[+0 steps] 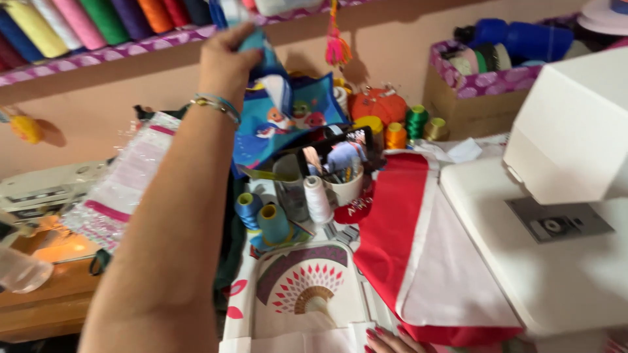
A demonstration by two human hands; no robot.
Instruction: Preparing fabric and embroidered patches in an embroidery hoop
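Note:
My left hand (230,60) is raised toward the shelf and grips the top of a blue cartoon-print fabric (288,114), which hangs down over the table. My wrist wears thin bracelets (216,106). Only the fingertips of my right hand (392,341), with red nails, show at the bottom edge; they rest on the table by the edge of a red and white fabric piece (418,248). A patterned fan-design cloth (307,287) lies just left of that hand.
A white sewing machine (562,196) fills the right side. Thread spools (275,219), a cup of tools (343,186), an orange pincushion (378,104) and a phone (340,151) crowd the table's middle. Coloured thread cones (98,23) line the shelf; a box (477,91) sits behind.

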